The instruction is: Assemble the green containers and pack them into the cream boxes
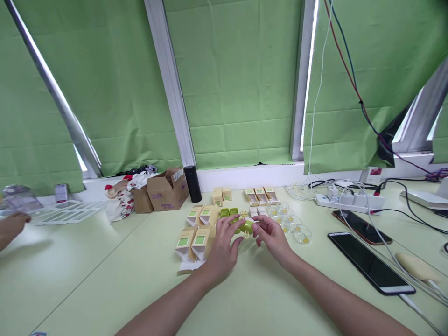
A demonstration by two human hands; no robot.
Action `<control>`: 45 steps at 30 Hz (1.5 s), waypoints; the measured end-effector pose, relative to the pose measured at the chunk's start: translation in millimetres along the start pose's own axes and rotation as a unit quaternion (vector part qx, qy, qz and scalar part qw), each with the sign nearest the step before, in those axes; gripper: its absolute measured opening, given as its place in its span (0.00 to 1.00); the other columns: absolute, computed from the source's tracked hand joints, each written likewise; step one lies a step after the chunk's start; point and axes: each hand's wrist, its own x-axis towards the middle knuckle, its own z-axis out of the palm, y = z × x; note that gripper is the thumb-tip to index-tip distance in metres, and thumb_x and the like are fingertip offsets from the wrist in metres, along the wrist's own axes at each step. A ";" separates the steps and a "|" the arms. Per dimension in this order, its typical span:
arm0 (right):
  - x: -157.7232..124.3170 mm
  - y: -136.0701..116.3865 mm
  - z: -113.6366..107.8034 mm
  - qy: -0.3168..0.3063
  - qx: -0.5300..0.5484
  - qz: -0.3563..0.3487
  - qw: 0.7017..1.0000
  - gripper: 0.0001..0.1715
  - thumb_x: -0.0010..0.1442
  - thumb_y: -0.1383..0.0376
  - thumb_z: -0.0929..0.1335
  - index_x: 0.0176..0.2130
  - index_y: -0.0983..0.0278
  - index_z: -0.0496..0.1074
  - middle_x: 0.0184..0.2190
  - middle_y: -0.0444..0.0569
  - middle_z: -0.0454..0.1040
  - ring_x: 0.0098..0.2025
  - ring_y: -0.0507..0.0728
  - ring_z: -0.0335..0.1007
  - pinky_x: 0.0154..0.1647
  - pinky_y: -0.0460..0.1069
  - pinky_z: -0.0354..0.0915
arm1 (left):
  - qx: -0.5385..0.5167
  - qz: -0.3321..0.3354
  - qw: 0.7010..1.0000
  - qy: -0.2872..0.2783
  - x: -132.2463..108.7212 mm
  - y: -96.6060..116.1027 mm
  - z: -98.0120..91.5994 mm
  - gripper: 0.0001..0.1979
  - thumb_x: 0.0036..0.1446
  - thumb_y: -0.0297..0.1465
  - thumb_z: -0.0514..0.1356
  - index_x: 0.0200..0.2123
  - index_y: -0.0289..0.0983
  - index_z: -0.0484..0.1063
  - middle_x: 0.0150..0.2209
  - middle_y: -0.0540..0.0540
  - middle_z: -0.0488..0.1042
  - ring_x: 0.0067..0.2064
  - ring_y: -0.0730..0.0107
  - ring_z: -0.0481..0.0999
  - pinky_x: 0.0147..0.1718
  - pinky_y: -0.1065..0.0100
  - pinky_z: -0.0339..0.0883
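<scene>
A small olive-green case [247, 227] with a white part on top and a pale yellow loop below is held between both hands above the table. My left hand [224, 249] grips its left side, fingers over the top. On its right side, the thumb and fingertips of my right hand [273, 238] pinch it. Open tan cartons [205, 238] with green labels stand left of my left hand. Just behind the hands are more green cases [228, 212] and small white pieces [258, 211]. Clear plastic cups [285, 219] with yellow spots sit beyond my right hand.
Tan boxes [221, 195] and open cartons [261, 196] stand farther back. A cardboard box [168, 190] and black cylinder [192, 184] are near the wall. Phones [371, 262], cables and a power strip [350, 201] occupy the right. Another person's hand [13, 227] is at far left.
</scene>
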 end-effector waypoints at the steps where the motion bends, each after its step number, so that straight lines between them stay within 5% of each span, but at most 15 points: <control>1: -0.1 0.0 0.5 0.002 0.001 -0.001 1.000 0.34 0.51 0.41 0.79 0.44 0.64 0.77 0.26 0.45 0.75 0.28 0.55 0.70 0.21 0.47 0.67 | 0.004 0.007 1.000 0.002 -0.1 -0.4 0.3 0.24 0.71 0.27 0.58 0.67 0.50 0.68 0.66 0.41 0.69 0.67 0.51 0.63 0.64 0.46 0.63; 15: -1.3 0.5 1.3 -0.052 -0.020 0.035 0.998 0.34 0.56 0.36 0.74 0.37 0.65 0.77 0.21 0.43 0.73 0.19 0.50 0.65 0.18 0.45 0.62 | 0.028 0.016 0.999 0.014 1.3 -0.7 -0.3 0.24 0.66 0.23 0.62 0.62 0.47 0.72 0.60 0.41 0.72 0.64 0.52 0.67 0.63 0.48 0.67; 21: -0.5 3.1 -2.2 -0.051 -0.072 0.044 0.995 0.36 0.60 0.34 0.68 0.31 0.64 0.75 0.25 0.49 0.76 0.23 0.53 0.67 0.18 0.46 0.58 | -0.057 -0.121 0.991 0.024 5.7 3.5 -0.8 0.21 0.59 0.28 0.70 0.55 0.47 0.79 0.56 0.43 0.75 0.59 0.54 0.73 0.61 0.53 0.69; 25: 1.7 -0.4 -9.2 -0.039 -0.206 0.012 0.978 0.27 0.68 0.45 0.64 0.34 0.63 0.76 0.30 0.51 0.81 0.26 0.55 0.70 0.26 0.48 0.61 | -0.155 -0.233 0.959 0.037 10.4 -1.9 2.5 0.21 0.54 0.32 0.73 0.52 0.44 0.81 0.56 0.42 0.77 0.54 0.55 0.78 0.56 0.57 0.72; 30: 0.2 -40.1 -17.4 -0.048 -0.492 -0.012 0.869 0.10 0.67 0.63 0.67 0.39 0.58 0.80 0.34 0.47 0.83 0.36 0.59 0.77 0.34 0.50 0.60 | -0.296 -0.322 0.899 0.035 18.1 -10.7 4.3 0.30 0.47 0.48 0.77 0.49 0.37 0.82 0.51 0.38 0.82 0.50 0.51 0.82 0.52 0.56 0.73; 35: -8.7 -79.2 -41.1 -0.038 -0.697 -0.026 0.716 0.11 0.66 0.69 0.68 0.44 0.58 0.81 0.45 0.52 0.82 0.48 0.64 0.77 0.33 0.50 0.58 | -0.290 -0.358 0.887 0.029 19.9 -9.9 0.7 0.33 0.47 0.59 0.72 0.42 0.35 0.84 0.40 0.40 0.84 0.38 0.59 0.80 0.43 0.61 0.72; 39: -16.1 -84.0 -81.7 -0.058 -0.787 0.011 0.614 0.10 0.65 0.70 0.70 0.45 0.63 0.80 0.47 0.58 0.79 0.54 0.68 0.74 0.31 0.49 0.59 | -0.335 -0.350 0.874 0.026 18.2 -10.4 3.0 0.33 0.51 0.61 0.69 0.39 0.35 0.84 0.40 0.40 0.84 0.38 0.62 0.78 0.43 0.63 0.72; 42: -21.6 -77.7 -109.8 -0.073 -0.819 0.039 0.568 0.12 0.62 0.74 0.70 0.44 0.65 0.81 0.47 0.61 0.77 0.53 0.69 0.73 0.30 0.49 0.61 | -0.352 -0.357 0.865 0.029 17.1 -12.2 6.0 0.33 0.51 0.61 0.69 0.39 0.35 0.84 0.41 0.39 0.83 0.40 0.61 0.77 0.43 0.63 0.72; 45: -27.4 -71.1 -122.5 -0.100 -0.825 0.046 0.555 0.19 0.58 0.81 0.67 0.43 0.65 0.81 0.46 0.61 0.76 0.52 0.68 0.73 0.29 0.48 0.59 | -0.350 -0.365 0.862 0.030 16.9 -12.4 6.7 0.33 0.51 0.61 0.69 0.39 0.35 0.85 0.41 0.39 0.83 0.42 0.61 0.77 0.43 0.63 0.71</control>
